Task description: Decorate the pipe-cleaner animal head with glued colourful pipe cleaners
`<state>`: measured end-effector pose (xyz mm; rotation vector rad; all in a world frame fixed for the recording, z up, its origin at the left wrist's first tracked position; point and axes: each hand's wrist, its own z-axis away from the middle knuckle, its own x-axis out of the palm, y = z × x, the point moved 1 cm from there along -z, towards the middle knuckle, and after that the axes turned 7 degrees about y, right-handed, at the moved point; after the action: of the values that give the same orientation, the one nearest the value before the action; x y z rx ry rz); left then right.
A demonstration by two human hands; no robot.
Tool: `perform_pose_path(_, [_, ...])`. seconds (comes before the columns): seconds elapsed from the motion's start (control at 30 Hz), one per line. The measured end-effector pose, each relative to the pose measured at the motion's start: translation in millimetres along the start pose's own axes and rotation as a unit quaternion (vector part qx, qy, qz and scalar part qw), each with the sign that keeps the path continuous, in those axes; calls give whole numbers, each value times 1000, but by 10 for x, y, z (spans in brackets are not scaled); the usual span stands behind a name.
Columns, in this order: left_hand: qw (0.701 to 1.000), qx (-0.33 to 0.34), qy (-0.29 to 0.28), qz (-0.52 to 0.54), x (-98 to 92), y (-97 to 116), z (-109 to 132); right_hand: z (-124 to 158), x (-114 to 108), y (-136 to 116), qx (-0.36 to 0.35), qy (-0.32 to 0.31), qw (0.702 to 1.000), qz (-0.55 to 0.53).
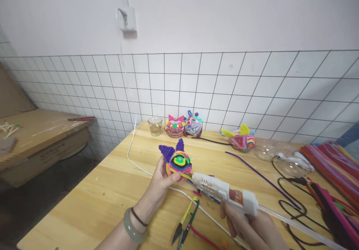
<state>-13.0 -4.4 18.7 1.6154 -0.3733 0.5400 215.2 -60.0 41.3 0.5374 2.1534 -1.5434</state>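
My left hand (162, 176) is wrapped around a colourful pipe-cleaner ball ornament (179, 163) with purple ears and one large green and yellow eye. A yellow pipe cleaner (182, 175) runs across its lower front under my thumb. In my right hand (246, 222) is a white hot glue gun (211, 185), its nozzle at the lower right of the ornament. A clear glue stick (291, 224) sticks out of its back. Below the ornament, thread snips (185, 220) with yellow and green handles lie on the table beside a red pipe cleaner (204, 237).
Along the wall stand a glass cup (155, 126) and finished-looking ornaments, including a pink-eared one (175, 126) and a yellow-finned one (243, 142). Clear plastic balls (266, 151), a black cable (283, 182) and bundled pipe cleaners (333, 164) lie right. A white cord (131, 149) crosses the table.
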Motion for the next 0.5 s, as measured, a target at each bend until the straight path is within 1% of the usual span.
perform_pose_path(0.07, [1000,-2,3,8,0,-1,0,-16,-9,-7,32,-11,999,-39])
perform_pose_path(0.13, [1000,2,3,22,2,-4,-1,-35,-23,-16,94,-18,990,-105])
perform_pose_path(0.23, [999,-3,-2,42,5,-11,-3,-85,-57,16,182,-36,958,-219])
perform_pose_path(0.3, [999,-16,-6,51,4,-16,-2,-152,-91,89,222,-37,933,-281])
perform_pose_path(0.37, [998,-24,-10,61,0,-19,-1,-251,-136,200,240,-7,910,-337])
perform_pose_path(0.43, [997,-28,-17,68,-7,-27,0,-369,-182,334,242,43,893,-378])
perform_pose_path(0.5, [997,-33,-24,71,-16,-40,1,-479,-208,477,264,77,882,-382])
